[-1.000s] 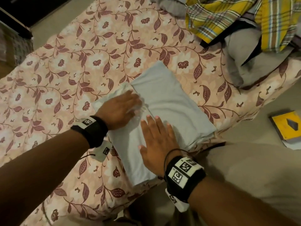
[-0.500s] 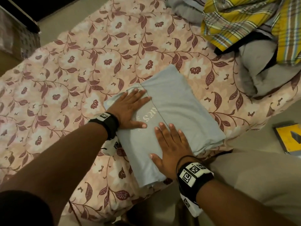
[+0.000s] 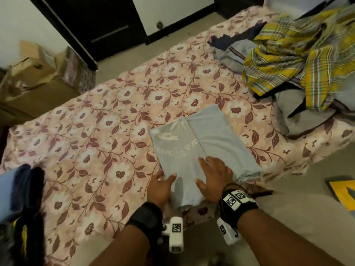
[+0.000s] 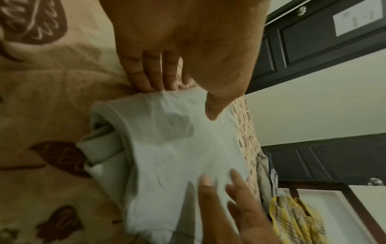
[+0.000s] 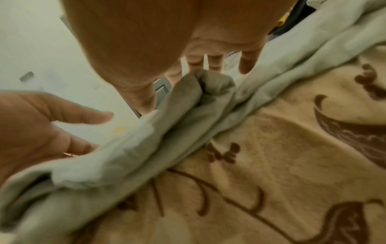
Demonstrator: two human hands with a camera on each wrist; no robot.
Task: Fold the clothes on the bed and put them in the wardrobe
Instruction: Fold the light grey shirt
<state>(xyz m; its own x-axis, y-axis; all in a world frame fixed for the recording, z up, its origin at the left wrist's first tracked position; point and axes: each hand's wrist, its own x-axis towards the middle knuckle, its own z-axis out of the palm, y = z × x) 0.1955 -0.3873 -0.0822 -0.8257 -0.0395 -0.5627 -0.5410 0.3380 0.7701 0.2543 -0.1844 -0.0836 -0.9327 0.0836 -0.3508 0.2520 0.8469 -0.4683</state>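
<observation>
- Since the earlier frame the left hand (image 3: 160, 186) has slid off the top of the folded grey T-shirt (image 3: 203, 143) to its near-left corner; the right hand (image 3: 215, 178) has stayed flat on it
- Left fingers tuck under the edge, thumb on top, probably to lift; right fingers lie straight, pinning the layers
- One T-shirt, at the near edge of the bed (image 3: 92, 135); one unfolded heap (image 3: 292, 60) at the far right; two hands

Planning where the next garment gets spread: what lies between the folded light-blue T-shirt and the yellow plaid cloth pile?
In the head view, only bare floral bedsheet separates the folded T-shirt from the yellow plaid cloth.
</observation>
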